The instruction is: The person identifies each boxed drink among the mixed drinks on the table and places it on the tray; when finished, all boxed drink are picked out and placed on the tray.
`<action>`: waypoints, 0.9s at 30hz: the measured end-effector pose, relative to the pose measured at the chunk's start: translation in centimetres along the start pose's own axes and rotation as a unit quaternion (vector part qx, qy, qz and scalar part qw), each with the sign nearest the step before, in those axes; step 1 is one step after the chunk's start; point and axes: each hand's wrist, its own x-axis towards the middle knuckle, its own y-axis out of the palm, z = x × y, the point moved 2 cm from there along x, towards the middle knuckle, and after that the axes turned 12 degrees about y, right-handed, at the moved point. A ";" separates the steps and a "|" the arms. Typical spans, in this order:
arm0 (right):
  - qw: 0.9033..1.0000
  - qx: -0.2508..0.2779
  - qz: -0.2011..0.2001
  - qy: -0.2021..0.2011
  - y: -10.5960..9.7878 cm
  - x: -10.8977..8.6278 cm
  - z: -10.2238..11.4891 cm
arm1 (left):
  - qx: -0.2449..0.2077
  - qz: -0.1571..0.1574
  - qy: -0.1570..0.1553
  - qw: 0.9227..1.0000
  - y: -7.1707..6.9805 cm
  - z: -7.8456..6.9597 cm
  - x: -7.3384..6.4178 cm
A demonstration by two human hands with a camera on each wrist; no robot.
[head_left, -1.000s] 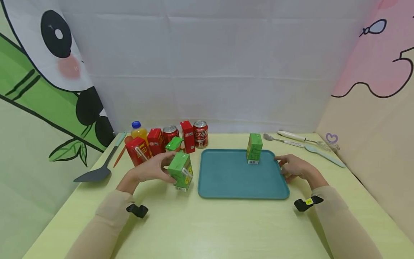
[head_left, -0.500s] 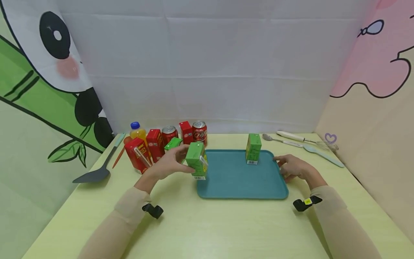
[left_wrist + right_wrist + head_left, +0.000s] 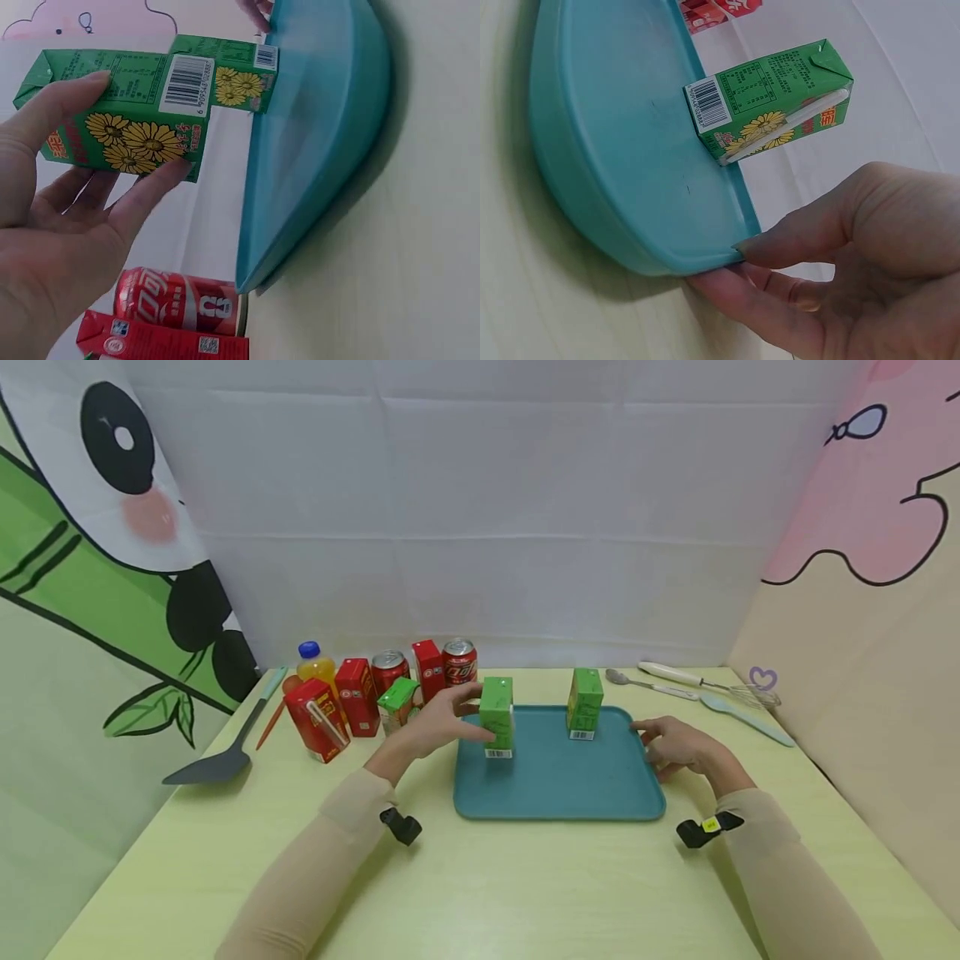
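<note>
My left hand (image 3: 438, 722) grips a green drink carton (image 3: 497, 710) with yellow flowers printed on it, thumb on one side and fingers on the other. In the head view it overlaps the back left of the blue-green tray (image 3: 558, 781); the left wrist view shows its barcode end (image 3: 186, 84) above the tray. A matching carton (image 3: 585, 702) stands upright at the tray's back right, a white straw (image 3: 791, 124) on its side. On the tray's right edge, my right hand (image 3: 678, 747) pinches the rim (image 3: 705, 259) between thumb and fingers.
Left of the tray stand red cartons (image 3: 358, 697), red cans (image 3: 460, 662), another green carton (image 3: 397, 703) and an orange drink bottle (image 3: 318, 667). A grey spatula (image 3: 217, 767) lies far left. At back right lie a spoon (image 3: 652, 687), a whisk (image 3: 675, 674) and a pale green utensil (image 3: 746, 720).
My left hand has carried the green carton rightward and away from me, from beside the tray to over its left part. My right hand has stayed at the tray's right rim.
</note>
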 end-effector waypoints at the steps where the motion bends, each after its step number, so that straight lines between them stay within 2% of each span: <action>1: 1.000 0.001 0.000 -0.001 0.0 0.0 0.0 | -0.006 0.000 -0.003 1.000 0.2 0.1 0.5; 8: 1.000 0.005 0.004 -0.003 -0.1 -0.1 0.1 | -0.042 0.007 -0.028 0.999 1.6 1.5 3.4; 18: 1.000 0.002 0.002 -0.004 -0.2 0.1 0.0 | -0.040 0.010 -0.053 0.998 3.7 3.9 5.5; 23: 1.000 0.003 -0.002 -0.007 -0.3 0.0 0.1 | -0.025 0.024 -0.060 0.998 4.3 4.0 6.6; 27: 1.000 0.011 0.006 -0.005 -0.1 0.0 -0.1 | 0.014 0.034 -0.094 0.995 4.7 3.8 6.9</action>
